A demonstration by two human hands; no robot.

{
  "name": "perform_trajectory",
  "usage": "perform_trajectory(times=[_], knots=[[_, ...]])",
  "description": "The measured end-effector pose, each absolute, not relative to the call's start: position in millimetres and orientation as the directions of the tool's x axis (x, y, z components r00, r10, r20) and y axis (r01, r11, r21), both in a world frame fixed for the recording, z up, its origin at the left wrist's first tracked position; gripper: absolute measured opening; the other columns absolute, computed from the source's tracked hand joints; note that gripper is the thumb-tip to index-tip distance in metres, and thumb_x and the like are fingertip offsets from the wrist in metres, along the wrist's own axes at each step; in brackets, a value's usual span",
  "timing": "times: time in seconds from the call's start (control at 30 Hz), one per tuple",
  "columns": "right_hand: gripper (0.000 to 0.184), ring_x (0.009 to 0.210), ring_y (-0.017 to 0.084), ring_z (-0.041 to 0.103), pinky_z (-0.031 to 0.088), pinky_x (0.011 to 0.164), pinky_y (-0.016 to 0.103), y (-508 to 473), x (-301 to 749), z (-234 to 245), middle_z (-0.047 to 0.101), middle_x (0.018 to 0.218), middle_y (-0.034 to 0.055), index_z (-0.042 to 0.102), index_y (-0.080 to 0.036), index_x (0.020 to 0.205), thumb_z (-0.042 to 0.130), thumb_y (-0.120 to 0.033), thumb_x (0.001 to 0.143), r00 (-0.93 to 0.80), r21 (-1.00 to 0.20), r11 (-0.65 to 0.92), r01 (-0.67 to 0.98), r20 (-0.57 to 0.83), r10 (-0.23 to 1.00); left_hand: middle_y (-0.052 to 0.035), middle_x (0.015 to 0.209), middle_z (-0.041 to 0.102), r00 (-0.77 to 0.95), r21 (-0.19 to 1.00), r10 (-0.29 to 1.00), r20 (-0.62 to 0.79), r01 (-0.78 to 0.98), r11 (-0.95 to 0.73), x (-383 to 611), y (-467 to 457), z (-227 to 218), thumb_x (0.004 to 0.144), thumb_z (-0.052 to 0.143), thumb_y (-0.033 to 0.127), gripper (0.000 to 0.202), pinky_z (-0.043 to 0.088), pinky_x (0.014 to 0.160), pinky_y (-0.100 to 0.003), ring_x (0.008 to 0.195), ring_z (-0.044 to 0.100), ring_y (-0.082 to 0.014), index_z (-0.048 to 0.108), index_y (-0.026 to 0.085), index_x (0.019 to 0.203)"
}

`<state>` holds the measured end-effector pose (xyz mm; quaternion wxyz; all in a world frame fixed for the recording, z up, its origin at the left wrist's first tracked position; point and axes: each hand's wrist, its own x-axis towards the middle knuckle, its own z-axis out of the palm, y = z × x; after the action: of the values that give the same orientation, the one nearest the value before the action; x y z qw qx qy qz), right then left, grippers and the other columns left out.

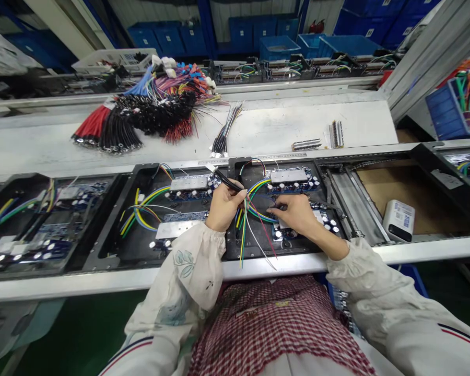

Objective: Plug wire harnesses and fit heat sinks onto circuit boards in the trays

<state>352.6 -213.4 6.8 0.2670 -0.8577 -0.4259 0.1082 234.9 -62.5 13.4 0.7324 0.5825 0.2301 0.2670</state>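
gripping a black cable (227, 180) in the left hand (225, 206); right hand (293, 214) pinching coloured wires (256, 209)

The wire (227, 180) in your left hand (225, 206) has a glossy black plastic coat. At twelve o'clock, the plates (289, 176) look smooth, matt metal. At six, the rail (258, 269) is metal and your sleeves (188, 266) soft cloth; at three, the cardboard (387, 193) looks matt.
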Motion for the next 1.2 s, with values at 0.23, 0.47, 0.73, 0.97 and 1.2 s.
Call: perform_trajectory(times=[0.23, 0.47, 0.73, 0.97, 1.2], knots=[[0.017, 0.064, 0.017, 0.059, 0.037, 0.06, 0.027, -210.3, 352.2, 7.7, 0.069, 0.07, 0.0022, 0.072, -0.023, 0.075, 0.067, -0.039, 0.075, 0.611, -0.488, -0.532, 0.692, 0.003, 0.792, 0.0051, 0.057, 0.053, 0.752, 0.978, 0.658, -0.032, -0.111, 0.175, 234.7, -63.1, 14.7, 0.06, 0.073, 0.027, 0.031, 0.046, 0.039, -0.02, 0.044, 0.053, -0.0093, 0.048, 0.018, 0.077], [0.016, 0.073, 0.017, 0.064, 0.042, 0.065, 0.026, -232.9, 347.8, 38.2, 0.072, 0.081, 0.0032, 0.073, -0.021, 0.08, 0.072, -0.035, 0.072, 0.393, -0.681, -0.342, 0.648, -0.085, 0.916, 0.0043, 0.057, 0.054, 0.735, 0.982, 0.678, -0.026, -0.11, 0.156, 237.7, -64.4, 13.8, 0.061, 0.071, 0.025, 0.03, 0.047, 0.04, -0.022, 0.044, 0.055, -0.0108, 0.048, 0.018, 0.078], [0.008, 0.072, 0.018, 0.066, 0.047, 0.07, 0.027, -216.6, 345.2, 24.5, 0.073, 0.082, 0.0036, 0.073, -0.019, 0.078, 0.07, -0.025, 0.074, 0.555, -0.65, -0.324, 0.687, 0.182, 0.812, 0.0047, 0.055, 0.055, 0.726, 0.988, 0.687, -0.022, -0.089, 0.125, 241.0, -69.3, 15.9, 0.064, 0.069, 0.028, 0.029, 0.049, 0.039, -0.024, 0.041, 0.054, -0.0114, 0.047, 0.017, 0.08], [0.006, 0.071, 0.017, 0.067, 0.047, 0.067, 0.026, -214.9, 351.0, 10.1, 0.073, 0.08, 0.0032, 0.072, -0.019, 0.078, 0.069, -0.023, 0.075, 0.516, -0.571, -0.312, 0.759, 0.237, 0.823, 0.0052, 0.055, 0.055, 0.703, 0.991, 0.711, -0.029, -0.074, 0.114, 240.4, -68.4, 16.8, 0.065, 0.067, 0.023, 0.025, 0.047, 0.038, -0.021, 0.04, 0.053, -0.0092, 0.047, 0.017, 0.079], [0.004, 0.073, 0.017, 0.066, 0.047, 0.068, 0.026, -215.4, 349.9, 12.5, 0.072, 0.079, 0.0023, 0.071, -0.02, 0.075, 0.068, -0.023, 0.075, 0.514, -0.568, -0.318, 0.759, 0.223, 0.828, 0.0053, 0.055, 0.056, 0.72, 0.984, 0.691, -0.053, -0.079, 0.158, 240.6, -67.8, 14.8, 0.062, 0.072, 0.028, 0.033, 0.05, 0.04, -0.024, 0.04, 0.055, -0.0113, 0.046, 0.018, 0.079]])
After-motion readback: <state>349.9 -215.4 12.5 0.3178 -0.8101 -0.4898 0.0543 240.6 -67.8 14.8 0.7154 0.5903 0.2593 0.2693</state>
